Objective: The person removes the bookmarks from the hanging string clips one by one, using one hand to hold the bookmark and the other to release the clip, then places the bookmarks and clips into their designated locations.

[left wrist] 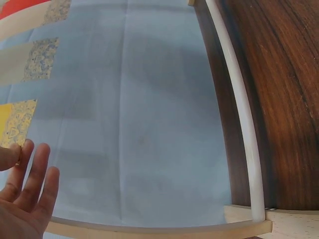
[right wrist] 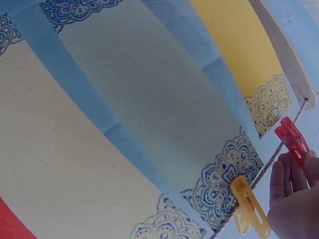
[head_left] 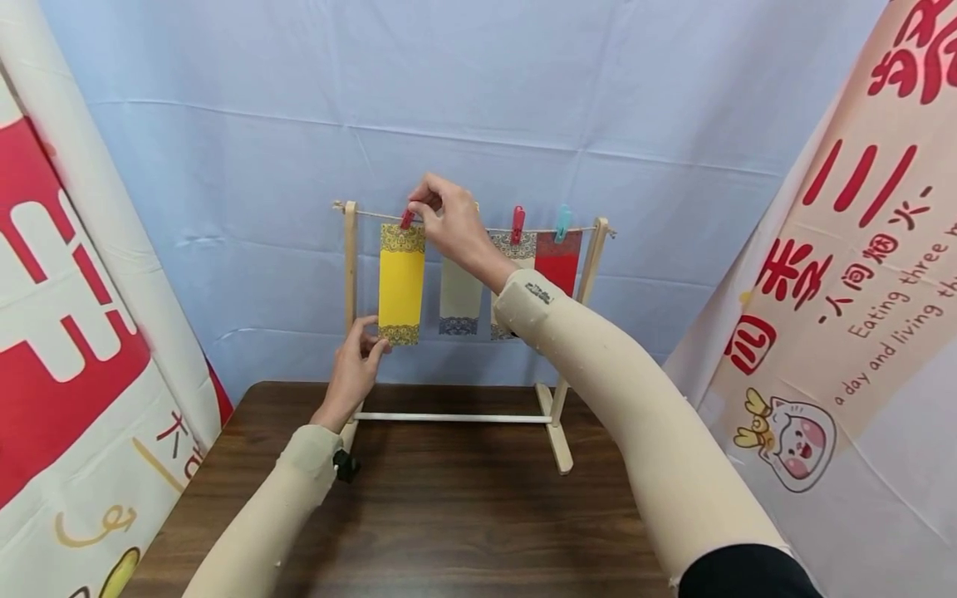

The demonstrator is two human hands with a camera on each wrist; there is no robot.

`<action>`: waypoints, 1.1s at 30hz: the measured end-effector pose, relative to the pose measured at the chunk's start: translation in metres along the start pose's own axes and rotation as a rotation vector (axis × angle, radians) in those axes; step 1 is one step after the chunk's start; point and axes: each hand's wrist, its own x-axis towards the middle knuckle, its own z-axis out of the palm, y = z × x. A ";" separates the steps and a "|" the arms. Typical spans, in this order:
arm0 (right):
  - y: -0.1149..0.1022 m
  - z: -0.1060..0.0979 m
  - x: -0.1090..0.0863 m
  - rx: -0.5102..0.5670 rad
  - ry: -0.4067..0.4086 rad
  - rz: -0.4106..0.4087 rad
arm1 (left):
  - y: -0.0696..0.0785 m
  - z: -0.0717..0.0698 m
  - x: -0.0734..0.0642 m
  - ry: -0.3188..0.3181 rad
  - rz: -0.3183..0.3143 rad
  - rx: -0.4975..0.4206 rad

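A yellow card [head_left: 400, 286] with patterned ends hangs at the left end of a thin rope [right wrist: 271, 160]. At its top edge, my right hand [head_left: 454, 223] pinches a red clothespin [right wrist: 294, 139] on the rope. Down at the card's lower left corner, my left hand [head_left: 354, 370] pinches the patterned edge between thumb and finger, with its other fingers spread in the left wrist view. Beside it hangs a grey-green card [head_left: 459, 291], held by a yellow clothespin [right wrist: 247, 204]. A cream card [right wrist: 75, 139], partly hidden by my right arm in the head view, follows.
The rope spans a wooden rack [head_left: 350, 266] with a white lower bar [head_left: 452, 418], standing on a dark wooden table [head_left: 463, 515]. Farther right, a red card [head_left: 559, 270] hangs from a teal clothespin [head_left: 563, 223]; another red clothespin [head_left: 517, 224] sits above the cream card. A blue cloth [head_left: 463, 83] hangs behind.
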 end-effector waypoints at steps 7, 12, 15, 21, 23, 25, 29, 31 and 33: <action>0.000 -0.001 0.000 0.002 0.025 -0.031 | 0.001 -0.001 -0.004 0.006 -0.003 0.007; -0.001 -0.003 -0.001 0.027 0.025 -0.031 | 0.000 -0.002 -0.005 0.012 -0.002 0.011; -0.002 -0.003 -0.001 0.034 0.028 -0.035 | 0.000 -0.002 -0.006 0.012 -0.003 0.009; 0.000 -0.005 -0.004 0.046 0.035 -0.056 | 0.000 -0.002 -0.008 0.017 -0.005 0.013; 0.000 -0.006 -0.005 0.054 0.037 -0.065 | 0.001 -0.002 -0.008 0.018 -0.003 0.015; 0.000 -0.006 -0.007 0.061 0.043 -0.074 | 0.001 -0.002 -0.010 0.021 0.002 0.018; -0.001 -0.007 -0.012 0.067 0.054 -0.079 | 0.001 -0.004 -0.013 0.027 0.003 0.019; -0.001 -0.007 -0.013 0.063 0.062 -0.078 | 0.000 -0.004 -0.014 0.026 0.001 0.018; 0.000 -0.007 -0.014 0.058 0.071 -0.071 | 0.000 -0.005 -0.014 0.021 -0.003 0.019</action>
